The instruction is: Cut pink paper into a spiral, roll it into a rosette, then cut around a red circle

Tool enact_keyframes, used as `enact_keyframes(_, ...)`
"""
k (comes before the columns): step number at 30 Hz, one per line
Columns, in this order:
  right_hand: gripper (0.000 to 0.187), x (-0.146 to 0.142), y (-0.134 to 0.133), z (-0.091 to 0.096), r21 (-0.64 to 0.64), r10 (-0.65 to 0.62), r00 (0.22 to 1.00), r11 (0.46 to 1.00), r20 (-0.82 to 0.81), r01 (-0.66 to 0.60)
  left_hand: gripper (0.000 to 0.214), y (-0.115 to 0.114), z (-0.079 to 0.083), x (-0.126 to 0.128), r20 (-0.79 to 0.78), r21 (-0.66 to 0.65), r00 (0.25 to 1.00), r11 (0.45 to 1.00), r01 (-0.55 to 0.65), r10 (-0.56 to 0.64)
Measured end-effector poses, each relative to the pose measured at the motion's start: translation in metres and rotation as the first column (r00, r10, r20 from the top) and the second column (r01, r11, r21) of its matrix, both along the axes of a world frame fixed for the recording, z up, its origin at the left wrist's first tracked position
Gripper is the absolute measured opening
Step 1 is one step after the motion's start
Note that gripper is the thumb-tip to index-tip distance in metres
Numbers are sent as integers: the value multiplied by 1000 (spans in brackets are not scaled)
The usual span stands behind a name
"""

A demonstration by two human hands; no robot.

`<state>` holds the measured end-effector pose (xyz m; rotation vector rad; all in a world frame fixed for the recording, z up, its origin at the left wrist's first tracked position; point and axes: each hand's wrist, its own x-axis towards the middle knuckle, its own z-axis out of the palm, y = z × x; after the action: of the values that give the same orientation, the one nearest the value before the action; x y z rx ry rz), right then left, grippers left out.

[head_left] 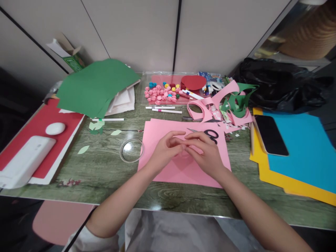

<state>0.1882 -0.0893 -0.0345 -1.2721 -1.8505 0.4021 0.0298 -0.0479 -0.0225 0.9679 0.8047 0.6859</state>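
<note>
My left hand (168,149) and my right hand (205,154) meet above sheets of pink paper (162,173). Both have curled fingers, with the tips together. Whatever is pinched between them is too small or too hidden to make out; it may be pink like the paper below. Black-handled scissors (211,133) lie on the pink paper just beyond my right hand, partly covered by it. To the left of my left hand, a roll of clear tape (120,154) lies flat, its edge by the paper.
Behind stands a clear tray (144,101) with small pink rolled pieces (159,92). Pink and green paper scraps (233,101) are heaped right of it. Green sheets (94,87) lie back left, a white device (28,161) front left. A phone (271,134) rests on blue paper (304,150) at right.
</note>
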Motion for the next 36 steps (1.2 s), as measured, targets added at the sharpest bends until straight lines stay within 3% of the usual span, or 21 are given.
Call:
enact_keyframes(7, 12, -2, 1, 1, 7, -81, 997, 997, -21, 81, 37, -1, -3, 1, 34, 20, 999, 1000, 19, -20)
enact_keyframes(18, 16, -3, 1, 4, -55, -89, 994, 995, -63, 86, 40, -1, -7, 4, 70, 26, 996, 998, 54, -56)
enact_keyframes(30, 20, 0, 0, 1, 45, -1, 1000, 999, 12, 1, 40, 2, -3, -1, 68, 7, 998, 1000, 7, -8)
enact_keyframes(36, 17, 0, 0, -1, 58, -52, 999, 997, 12, 51, 40, 0, -4, -1, 21, 51, 1000, 999, 13, -14)
